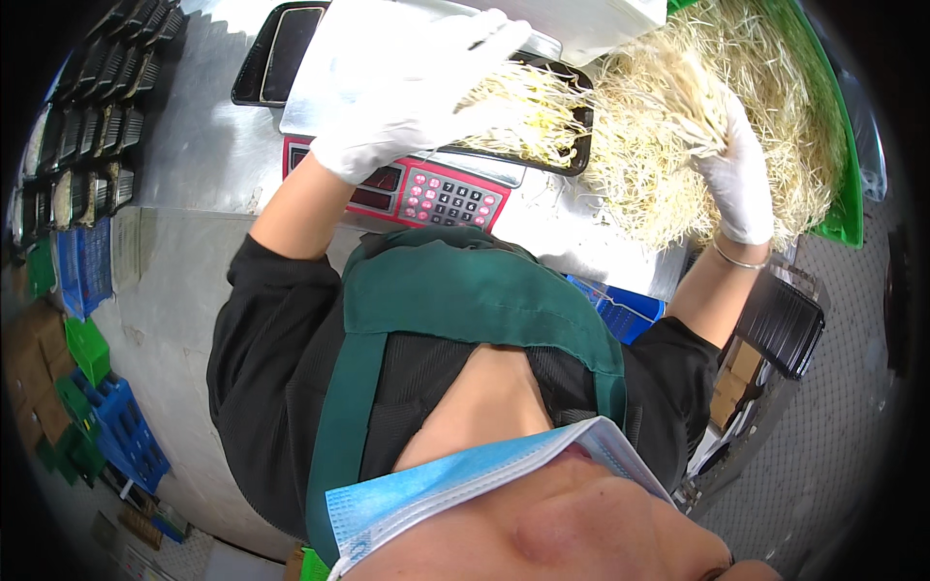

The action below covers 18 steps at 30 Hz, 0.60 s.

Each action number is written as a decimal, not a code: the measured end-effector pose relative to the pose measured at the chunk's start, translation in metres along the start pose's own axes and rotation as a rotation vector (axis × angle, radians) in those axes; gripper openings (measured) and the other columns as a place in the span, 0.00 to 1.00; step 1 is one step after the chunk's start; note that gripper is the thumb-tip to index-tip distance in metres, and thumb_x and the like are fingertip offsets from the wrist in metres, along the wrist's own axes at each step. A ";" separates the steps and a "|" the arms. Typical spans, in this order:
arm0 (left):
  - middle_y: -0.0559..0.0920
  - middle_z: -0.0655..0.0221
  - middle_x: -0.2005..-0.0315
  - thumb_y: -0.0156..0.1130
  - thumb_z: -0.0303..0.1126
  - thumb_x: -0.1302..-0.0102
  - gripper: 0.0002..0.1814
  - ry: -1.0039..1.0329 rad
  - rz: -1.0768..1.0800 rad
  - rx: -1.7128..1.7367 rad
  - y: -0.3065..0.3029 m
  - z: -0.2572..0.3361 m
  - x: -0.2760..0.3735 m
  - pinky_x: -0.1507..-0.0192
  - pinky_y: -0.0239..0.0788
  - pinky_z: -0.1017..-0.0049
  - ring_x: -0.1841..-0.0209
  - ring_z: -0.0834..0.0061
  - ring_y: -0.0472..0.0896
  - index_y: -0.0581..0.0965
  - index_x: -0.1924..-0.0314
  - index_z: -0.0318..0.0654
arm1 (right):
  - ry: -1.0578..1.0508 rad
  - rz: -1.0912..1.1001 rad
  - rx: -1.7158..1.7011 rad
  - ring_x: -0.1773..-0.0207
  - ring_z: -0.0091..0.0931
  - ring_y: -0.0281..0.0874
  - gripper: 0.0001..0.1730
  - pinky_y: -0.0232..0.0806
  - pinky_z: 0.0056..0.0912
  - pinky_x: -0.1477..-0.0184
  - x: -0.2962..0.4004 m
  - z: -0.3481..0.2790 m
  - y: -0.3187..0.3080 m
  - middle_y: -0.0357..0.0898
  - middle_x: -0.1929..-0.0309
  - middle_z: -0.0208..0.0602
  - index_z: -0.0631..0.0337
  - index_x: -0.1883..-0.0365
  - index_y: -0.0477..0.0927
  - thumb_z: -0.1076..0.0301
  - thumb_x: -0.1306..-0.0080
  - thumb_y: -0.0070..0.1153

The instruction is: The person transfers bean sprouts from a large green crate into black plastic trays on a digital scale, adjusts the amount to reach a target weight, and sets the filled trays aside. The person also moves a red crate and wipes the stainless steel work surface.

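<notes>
My left hand (414,94), in a white glove, lies over the left part of a black plastic tray (581,156) of bean sprouts (534,116). Its fingers are extended and apart; glare blurs its outline, and what lies under the palm is hidden. The tray rests on the steel platform of a digital scale with a red keypad panel (407,200). To the right, my gloved right hand (726,160) grips a bunch of bean sprouts (690,102) above a large heap of sprouts (785,80).
A green crate wall (846,167) borders the heap. Another black tray (254,65) is left of the scale. Stacks of black trays (87,131) stand at far left, near blue crates (86,265). Wrapped black trays (781,319) sit low at right. The steel table's edge (211,210) runs before me.
</notes>
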<state>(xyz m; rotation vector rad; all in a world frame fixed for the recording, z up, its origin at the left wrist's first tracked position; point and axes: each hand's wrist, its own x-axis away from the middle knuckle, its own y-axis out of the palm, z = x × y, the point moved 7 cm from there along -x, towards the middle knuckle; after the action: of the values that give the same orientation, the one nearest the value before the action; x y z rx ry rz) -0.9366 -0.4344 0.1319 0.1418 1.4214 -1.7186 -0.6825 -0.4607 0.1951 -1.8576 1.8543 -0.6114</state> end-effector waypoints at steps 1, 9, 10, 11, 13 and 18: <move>0.74 0.55 0.48 0.59 0.41 0.37 0.33 -0.187 0.016 0.214 -0.003 -0.015 0.008 0.42 0.62 0.65 0.48 0.58 0.73 0.63 0.34 0.38 | -0.049 -0.012 0.088 0.47 0.27 0.76 0.30 0.66 0.25 0.45 -0.005 -0.008 0.014 0.77 0.49 0.39 0.59 0.41 0.71 0.81 0.45 0.54; 0.61 0.44 0.37 0.68 0.44 0.46 0.46 -0.295 0.239 0.239 -0.005 0.023 0.044 0.36 0.57 0.60 0.35 0.45 0.61 0.58 0.34 0.26 | -0.458 -0.454 0.241 0.36 0.38 0.65 0.44 0.60 0.36 0.37 -0.034 -0.037 0.122 0.66 0.37 0.43 0.65 0.36 0.63 0.57 0.47 0.67; 0.62 0.46 0.36 0.69 0.46 0.49 0.49 -0.239 0.207 0.154 -0.001 0.029 0.033 0.36 0.58 0.60 0.34 0.46 0.60 0.58 0.34 0.28 | -0.459 -0.393 0.326 0.39 0.39 0.67 0.41 0.62 0.37 0.39 -0.035 -0.036 0.124 0.69 0.41 0.47 0.67 0.38 0.65 0.53 0.45 0.64; 0.62 0.48 0.36 0.71 0.48 0.51 0.51 -0.184 0.175 0.071 0.004 0.030 0.024 0.37 0.59 0.60 0.34 0.47 0.59 0.58 0.34 0.29 | -0.460 -0.331 0.410 0.43 0.41 0.69 0.39 0.63 0.38 0.41 -0.034 -0.030 0.128 0.71 0.45 0.50 0.68 0.41 0.67 0.50 0.43 0.61; 0.64 0.52 0.37 0.70 0.50 0.52 0.51 -0.057 0.107 -0.033 0.011 0.025 -0.005 0.36 0.58 0.63 0.33 0.50 0.59 0.59 0.34 0.32 | -0.508 -0.222 0.580 0.49 0.43 0.73 0.37 0.65 0.39 0.45 -0.022 -0.020 0.136 0.74 0.52 0.53 0.70 0.45 0.70 0.46 0.41 0.56; 0.68 0.60 0.38 0.59 0.54 0.40 0.41 -0.040 -0.157 -0.108 0.039 0.013 -0.009 0.34 0.53 0.59 0.33 0.59 0.59 0.61 0.34 0.36 | -0.648 -0.082 0.734 0.54 0.40 0.72 0.31 0.66 0.38 0.49 -0.005 -0.012 0.146 0.76 0.61 0.47 0.69 0.50 0.74 0.48 0.39 0.53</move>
<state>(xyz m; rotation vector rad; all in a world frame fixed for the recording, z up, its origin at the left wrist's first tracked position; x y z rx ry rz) -0.8997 -0.4390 0.1122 -0.0643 1.5256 -1.7550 -0.8071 -0.4558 0.1178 -1.3959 0.9567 -0.5283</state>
